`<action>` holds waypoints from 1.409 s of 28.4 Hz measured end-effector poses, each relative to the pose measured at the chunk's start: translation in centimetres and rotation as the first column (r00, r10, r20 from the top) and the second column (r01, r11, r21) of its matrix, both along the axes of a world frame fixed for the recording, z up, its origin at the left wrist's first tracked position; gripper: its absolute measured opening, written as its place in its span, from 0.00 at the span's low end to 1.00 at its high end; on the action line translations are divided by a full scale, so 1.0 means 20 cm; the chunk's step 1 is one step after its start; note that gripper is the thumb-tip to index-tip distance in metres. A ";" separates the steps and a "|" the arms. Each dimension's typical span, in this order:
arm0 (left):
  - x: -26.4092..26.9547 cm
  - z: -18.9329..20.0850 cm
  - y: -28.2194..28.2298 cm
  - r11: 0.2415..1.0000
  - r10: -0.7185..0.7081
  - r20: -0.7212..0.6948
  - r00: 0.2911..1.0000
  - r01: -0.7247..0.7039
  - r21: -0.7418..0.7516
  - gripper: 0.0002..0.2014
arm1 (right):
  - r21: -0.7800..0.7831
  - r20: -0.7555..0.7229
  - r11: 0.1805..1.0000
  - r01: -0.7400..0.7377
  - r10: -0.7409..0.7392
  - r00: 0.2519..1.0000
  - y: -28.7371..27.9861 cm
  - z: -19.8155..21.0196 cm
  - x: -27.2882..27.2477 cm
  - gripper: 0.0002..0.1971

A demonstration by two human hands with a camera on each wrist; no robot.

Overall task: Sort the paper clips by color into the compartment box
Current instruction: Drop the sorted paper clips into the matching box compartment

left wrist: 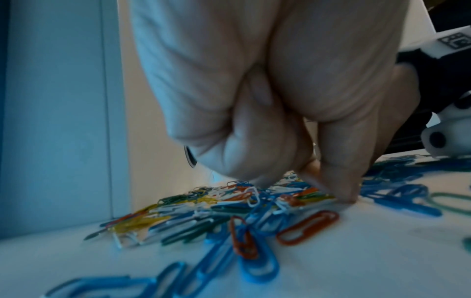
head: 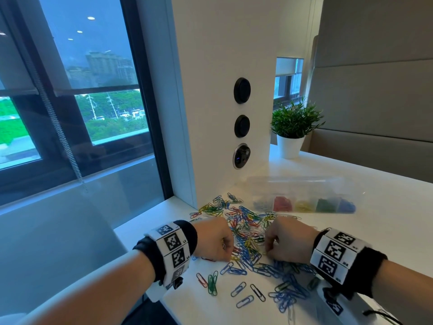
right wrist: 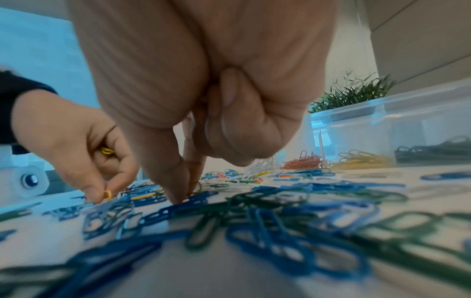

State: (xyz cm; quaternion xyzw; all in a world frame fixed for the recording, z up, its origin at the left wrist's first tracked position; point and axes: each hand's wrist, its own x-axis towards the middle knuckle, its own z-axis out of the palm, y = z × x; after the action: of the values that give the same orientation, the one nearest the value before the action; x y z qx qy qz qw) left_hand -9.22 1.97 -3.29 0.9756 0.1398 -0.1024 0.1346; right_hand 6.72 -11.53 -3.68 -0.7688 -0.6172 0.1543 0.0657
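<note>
A pile of mixed red, yellow, green, blue and white paper clips [head: 246,221] lies on the white table [head: 386,231]. My left hand [head: 229,254] reaches into the pile's left side. In the right wrist view its thumb and forefinger pinch a yellow clip [right wrist: 107,194], and more yellow clips [right wrist: 107,150] sit in its curled palm. At the pile's right side my right hand [head: 269,250] pinches down with thumb and forefinger onto a yellowish clip [right wrist: 197,187]. The clear compartment box [head: 304,184] stands behind the pile, with clips of a different colour in each compartment.
Blue and green clips [head: 288,294] lie scattered toward the table's front edge. A white pillar with round sockets [head: 241,125] rises behind the pile. A potted plant [head: 293,127] stands at the back. A window [head: 70,90] is on the left.
</note>
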 end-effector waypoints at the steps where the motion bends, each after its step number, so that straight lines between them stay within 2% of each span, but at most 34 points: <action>1: 0.00 0.00 0.00 1.000 0.000 0.001 1.000 0.000 -0.011 0.06 | -0.001 -0.010 1.000 0.000 0.000 1.000 0.00 0.00 0.00 0.08; 4: -0.01 0.03 0.04 0.994 0.043 0.009 0.999 -0.042 -0.104 0.06 | 0.020 -0.111 1.000 0.020 -0.018 0.994 -0.01 0.02 0.03 0.06; 5: -0.02 0.04 0.05 0.980 0.082 0.005 0.997 -0.080 -0.182 0.06 | 0.024 -0.164 0.999 0.043 -0.038 0.986 -0.02 0.03 0.04 0.05; 6: -0.04 0.05 0.07 0.935 0.145 -0.007 0.989 -0.139 -0.327 0.08 | 0.014 -0.251 0.996 0.083 -0.077 0.965 -0.02 0.03 0.05 0.06; 7: -0.05 0.06 0.08 0.827 0.224 -0.027 0.974 -0.204 -0.524 0.10 | -0.007 -0.403 0.990 0.141 -0.132 0.906 -0.03 0.03 0.05 0.09; 8: -0.06 0.06 0.10 0.659 0.307 -0.049 0.950 -0.250 -0.709 0.12 | -0.041 -0.600 0.977 0.210 -0.192 0.776 -0.04 0.03 0.06 0.12; 9: -0.07 0.07 0.11 0.477 0.376 -0.058 0.925 -0.247 -0.843 0.13 | -0.092 -0.773 0.954 0.285 -0.249 0.584 -0.04 0.02 0.07 0.14; 11: -0.09 0.09 0.14 0.187 0.450 -0.032 0.892 -0.129 -0.974 0.10 | -0.230 -0.935 0.907 0.351 -0.307 0.179 -0.04 0.02 0.09 0.12; 12: -0.09 0.09 0.14 0.081 0.469 -0.009 0.883 -0.053 -0.995 0.08 | -0.279 -0.953 0.902 0.330 -0.303 0.020 -0.04 0.03 0.10 0.10; 13: -0.09 0.10 0.15 -0.012 0.485 0.006 0.875 0.013 -1.000 0.06 | -0.306 -0.952 0.903 0.301 -0.286 -0.108 -0.03 0.04 0.10 0.09; 14: -0.09 0.11 0.14 -0.084 0.500 0.017 0.866 0.067 -0.994 0.05 | -0.317 -0.942 0.906 0.281 -0.267 -0.204 -0.02 0.05 0.10 0.10; 15: -0.09 0.12 0.14 -0.132 0.513 0.025 0.858 0.108 -0.985 0.04 | -0.321 -0.932 0.908 0.268 -0.253 -0.261 -0.02 0.06 0.10 0.10; 16: -0.09 0.12 0.13 -0.157 0.530 0.024 0.848 0.126 -0.980 0.05 | -0.320 -0.928 0.912 0.258 -0.247 -0.280 -0.01 0.06 0.10 0.11; 17: -0.09 0.11 0.12 -0.158 0.553 0.010 0.833 0.116 -0.981 0.07 | -0.319 -0.929 0.914 0.252 -0.249 -0.274 -0.01 0.06 0.09 0.10; 19: -0.07 0.11 0.11 -0.089 0.596 -0.040 0.802 0.017 -0.996 0.12 | -0.325 -0.937 0.910 0.257 -0.273 -0.219 0.00 0.06 0.07 0.09; 20: -0.07 0.10 0.10 -0.013 0.607 -0.058 0.792 -0.064 -0.998 0.14 | -0.334 -0.939 0.903 0.269 -0.297 -0.172 0.01 0.05 0.07 0.09; 21: -0.06 0.09 0.09 0.112 0.616 -0.055 0.786 -0.156 -0.981 0.16 | -0.345 -0.939 0.895 0.284 -0.329 -0.102 0.02 0.04 0.06 0.09; 22: -0.06 0.08 0.09 0.285 0.617 -0.022 0.786 -0.249 -0.926 0.17 | -0.344 -0.931 0.887 0.308 -0.364 0.008 0.02 0.03 0.07 0.09; 23: -0.05 0.07 0.09 0.472 0.595 0.025 0.803 -0.324 -0.820 0.16 | -0.319 -0.903 0.885 0.340 -0.392 0.174 0.03 0.02 0.07 0.09; 24: -0.05 0.05 0.09 0.640 0.545 0.068 0.836 -0.362 -0.678 0.14 | -0.266 -0.829 0.893 0.363 -0.404 0.387 0.04 0.01 0.06 0.08; 25: -0.04 0.04 0.09 0.769 0.469 0.098 0.878 -0.351 -0.535 0.11 | -0.193 -0.693 0.916 0.352 -0.382 0.611 0.05 0.01 0.06 0.08; 26: -0.04 0.03 0.09 0.852 0.387 0.112 0.915 -0.308 -0.422 0.09 | -0.117 -0.519 0.945 0.306 -0.321 0.792 0.07 0.01 0.06 0.08; 27: -0.04 0.01 0.09 0.901 0.317 0.107 0.942 -0.264 -0.344 0.07 | -0.057 -0.369 0.970 0.236 -0.240 0.898 0.08 0.01 0.04 0.08; 29: -0.04 0.00 0.08 0.950 0.230 0.068 0.971 -0.209 -0.231 0.06 | 0.017 -0.216 0.993 0.114 -0.108 0.970 0.11 0.02 0.01 0.08; 33: -0.02 -0.01 0.04 0.995 0.099 -0.004 0.995 -0.099 -0.014 0.09 | 0.048 -0.106 0.998 0.031 -0.025 0.994 0.14 0.02 -0.04 0.08; 37: 0.00 -0.01 0.03 0.998 0.050 -0.054 0.997 -0.048 0.043 0.08 | 0.016 -0.009 0.999 -0.037 0.038 0.999 0.15 0.02 -0.05 0.10; 40: 0.00 -0.01 0.04 0.999 0.050 -0.002 0.999 -0.050 -0.001 0.08 | 0.016 0.016 0.999 -0.049 0.049 0.999 0.15 0.01 -0.04 0.07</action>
State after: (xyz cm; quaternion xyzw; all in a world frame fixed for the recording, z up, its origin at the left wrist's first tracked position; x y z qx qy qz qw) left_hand -9.27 2.73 -3.46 0.9717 0.1640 -0.0999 0.1376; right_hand 5.93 -8.53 -3.46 -0.7540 -0.6376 0.1448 0.0634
